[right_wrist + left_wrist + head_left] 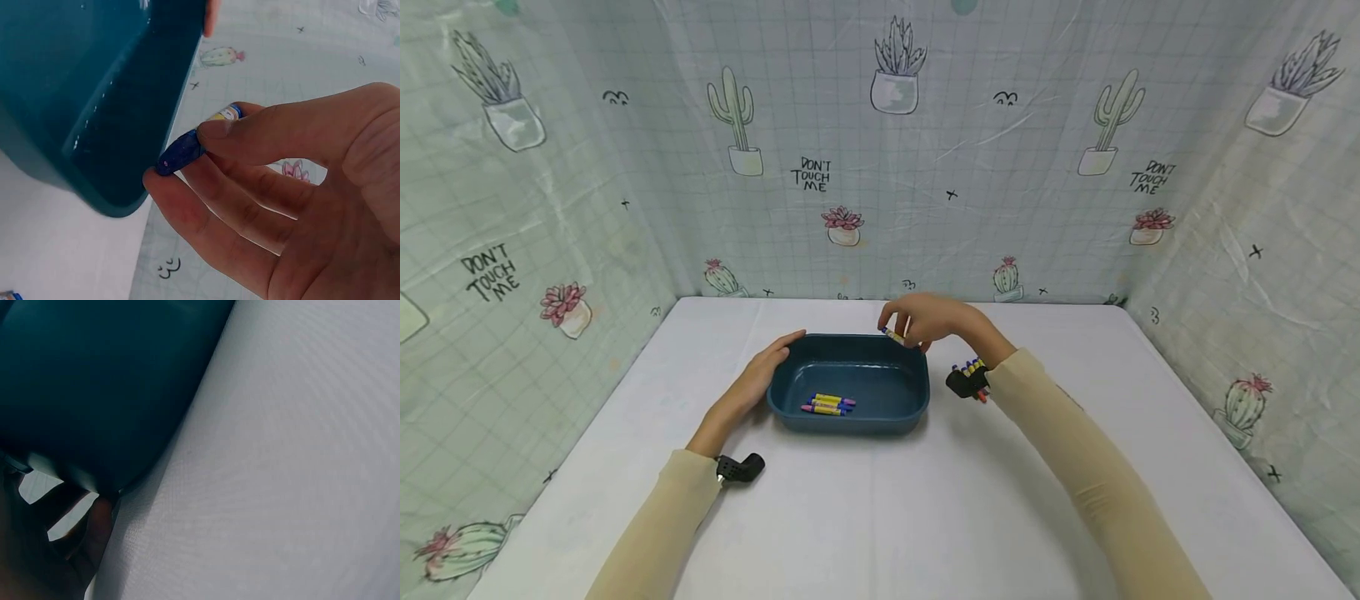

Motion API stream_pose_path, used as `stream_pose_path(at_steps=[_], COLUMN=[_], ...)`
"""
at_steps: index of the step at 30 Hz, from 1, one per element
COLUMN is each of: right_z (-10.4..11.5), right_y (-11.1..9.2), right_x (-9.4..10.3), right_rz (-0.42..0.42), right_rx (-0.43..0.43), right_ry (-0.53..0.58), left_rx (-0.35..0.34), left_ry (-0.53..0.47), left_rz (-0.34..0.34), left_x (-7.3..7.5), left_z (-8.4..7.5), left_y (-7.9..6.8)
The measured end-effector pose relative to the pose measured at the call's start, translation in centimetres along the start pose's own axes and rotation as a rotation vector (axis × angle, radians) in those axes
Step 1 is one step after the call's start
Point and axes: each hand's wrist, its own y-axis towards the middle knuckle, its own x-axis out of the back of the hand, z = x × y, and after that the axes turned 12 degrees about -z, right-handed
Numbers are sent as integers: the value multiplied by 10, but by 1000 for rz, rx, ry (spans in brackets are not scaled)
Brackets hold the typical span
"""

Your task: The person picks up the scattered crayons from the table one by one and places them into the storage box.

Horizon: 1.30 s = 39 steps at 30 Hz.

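A dark teal rectangular basin [850,427] stands on the white table. Several yellow-wrapped crayons [829,409] lie inside, toward its near left. My left hand [763,372] rests against the basin's left side, fingers reaching along it to the far left corner; in the left wrist view, its fingers touch the outer wall. Above the far right rim, my right hand [936,318] pinches a blue crayon [181,152] with a yellow wrapper between thumb and fingers. In the right wrist view, that crayon is tilted beside the basin's rim.
More crayons [974,365] lie on the table right of the basin, partly hidden by the right wrist and its black camera [966,383]. A patterned cloth backdrop [895,192] rises behind the table [865,517] and along both sides.
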Motion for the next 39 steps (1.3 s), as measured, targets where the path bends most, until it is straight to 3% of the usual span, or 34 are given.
stream_pose_path(at_steps=[5,15,24,39], right_z=[12,14,16,20], right_y=[12,40,61,77], right_x=[-6,-31,-52,-75], right_rz=[41,144,194,236], right_rx=[41,77,80,101], right_ry=[-22,61,117,130], left_rx=[8,8,-3,-4], left_ry=[17,-19,-5,-8], left_rz=[16,3,-8,-2], left_x=[4,-1,0,0], left_z=[-20,12,15,14], left_y=[-5,5,5,4])
